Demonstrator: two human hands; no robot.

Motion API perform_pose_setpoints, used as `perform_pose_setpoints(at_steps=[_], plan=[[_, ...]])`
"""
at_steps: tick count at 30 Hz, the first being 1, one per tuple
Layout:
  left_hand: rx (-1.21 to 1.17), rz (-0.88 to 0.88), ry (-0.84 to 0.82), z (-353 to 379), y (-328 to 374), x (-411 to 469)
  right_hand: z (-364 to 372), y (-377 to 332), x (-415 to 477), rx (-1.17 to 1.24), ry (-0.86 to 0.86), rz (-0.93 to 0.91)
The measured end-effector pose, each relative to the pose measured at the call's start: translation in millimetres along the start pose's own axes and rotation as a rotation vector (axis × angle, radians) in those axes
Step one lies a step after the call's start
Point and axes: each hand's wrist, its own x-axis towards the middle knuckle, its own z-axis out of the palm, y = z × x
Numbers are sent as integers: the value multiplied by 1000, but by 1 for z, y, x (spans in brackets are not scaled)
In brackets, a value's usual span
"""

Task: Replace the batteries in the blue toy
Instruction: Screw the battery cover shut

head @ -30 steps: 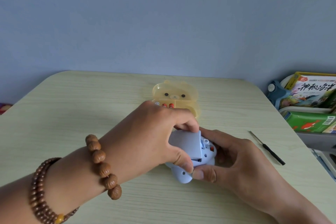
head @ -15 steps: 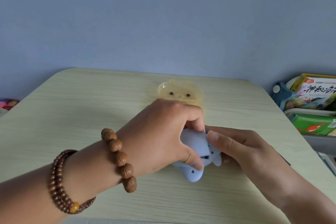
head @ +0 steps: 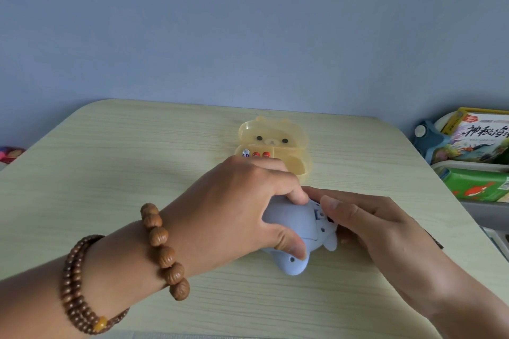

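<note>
The blue toy (head: 294,261) lies upside down on the light wooden table (head: 137,173), in the middle near me. My left hand (head: 242,209) grips the toy from the left, thumb and fingers pressing its blue battery cover (head: 292,220) flat onto the body. My right hand (head: 369,223) holds the toy's right side, fingertips at the cover's edge. Behind them stands an open yellow bear-shaped box (head: 275,143) with a few batteries (head: 256,154) in its front compartment, partly hidden by my left hand.
A shelf at the right edge holds picture books (head: 479,137) and a green box (head: 476,184). A small dark tool (head: 435,239) on the table is mostly hidden behind my right wrist. Bead bracelets (head: 162,248) circle my left wrist.
The battery cover, held tilted up above the toy a second ago, now lies flat on it. My right hand moved from under the toy to the cover's right edge.
</note>
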Motion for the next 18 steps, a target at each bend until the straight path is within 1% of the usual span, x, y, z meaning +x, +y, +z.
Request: perform_pose_setpoints(at_steps=[8,10,12,13,14,16,17,18], plan=[[5,10,12,6,-3,-3,-1,-5,4,-25,-60,-52],[18,4,12,6,-4,-3,1,-8,2,-87,-61,-58],[23,-4,5,7,-6,-6,3,-7,-3,-215,-28,-88],[21,-3,4,7,-7,-7,2,-6,-7,-296,27,-109],[16,-2,9,7,-8,-9,-2,-2,-11,-370,139,-132],[-2,-6,29,9,-9,-11,-17,4,-22,-515,484,-165],[-12,-10,33,10,-9,-12,-27,7,-29,-657,649,-156],[-17,-10,35,11,-9,-13,-37,15,-34,-814,759,-85]])
